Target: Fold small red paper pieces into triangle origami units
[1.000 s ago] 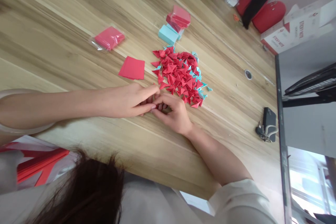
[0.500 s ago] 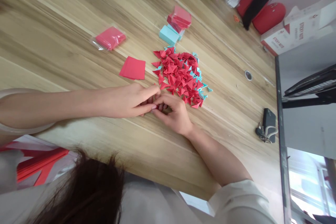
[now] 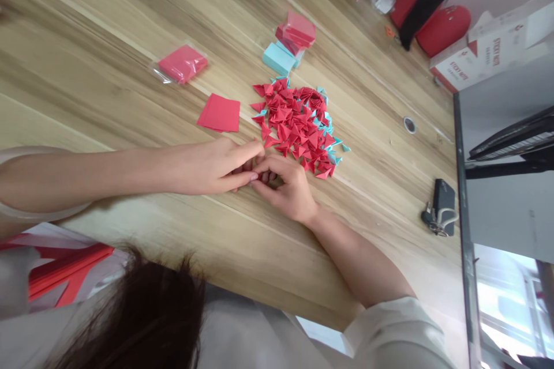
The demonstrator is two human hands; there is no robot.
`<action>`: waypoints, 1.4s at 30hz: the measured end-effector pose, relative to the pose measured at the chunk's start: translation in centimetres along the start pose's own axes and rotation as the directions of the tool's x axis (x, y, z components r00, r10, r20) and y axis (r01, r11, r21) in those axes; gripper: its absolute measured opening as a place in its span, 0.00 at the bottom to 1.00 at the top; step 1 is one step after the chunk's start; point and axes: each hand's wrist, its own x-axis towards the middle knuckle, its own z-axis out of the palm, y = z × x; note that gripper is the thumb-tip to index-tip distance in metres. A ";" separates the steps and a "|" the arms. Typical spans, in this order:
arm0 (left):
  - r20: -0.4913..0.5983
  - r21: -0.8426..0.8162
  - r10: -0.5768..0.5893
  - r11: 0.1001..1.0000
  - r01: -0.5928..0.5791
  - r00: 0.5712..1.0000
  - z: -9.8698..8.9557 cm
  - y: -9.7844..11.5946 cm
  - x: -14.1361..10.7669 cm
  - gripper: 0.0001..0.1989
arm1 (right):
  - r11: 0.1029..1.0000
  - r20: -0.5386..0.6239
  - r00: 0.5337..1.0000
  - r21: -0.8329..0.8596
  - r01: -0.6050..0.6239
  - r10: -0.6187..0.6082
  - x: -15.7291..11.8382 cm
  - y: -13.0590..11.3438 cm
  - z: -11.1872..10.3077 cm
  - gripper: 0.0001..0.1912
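Note:
My left hand [image 3: 220,166] and my right hand [image 3: 288,184] meet at the fingertips, low over the wooden table [image 3: 173,225]. Both are closed in a pinch around a small red piece, of which only a sliver shows between the fingers. Just beyond my right hand lies a heap of folded red paper triangles [image 3: 294,121] mixed with light blue ones [image 3: 324,121]. A few flat red paper squares [image 3: 220,112] rest beyond my left hand.
A clear-wrapped red paper pack [image 3: 182,63] lies far left. Red packs [image 3: 298,29] and light blue blocks [image 3: 279,59] sit behind the heap. Keys beside a black case [image 3: 444,202], a tape roll [image 3: 409,124] and a sticky note box [image 3: 480,57] are at the right.

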 end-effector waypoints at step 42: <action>0.004 -0.003 0.019 1.000 -0.019 1.000 -0.1 0.2 0.0 0.04 | 1.000 -0.004 1.000 0.021 0.008 -0.008 0.0 0.0 -0.1 0.03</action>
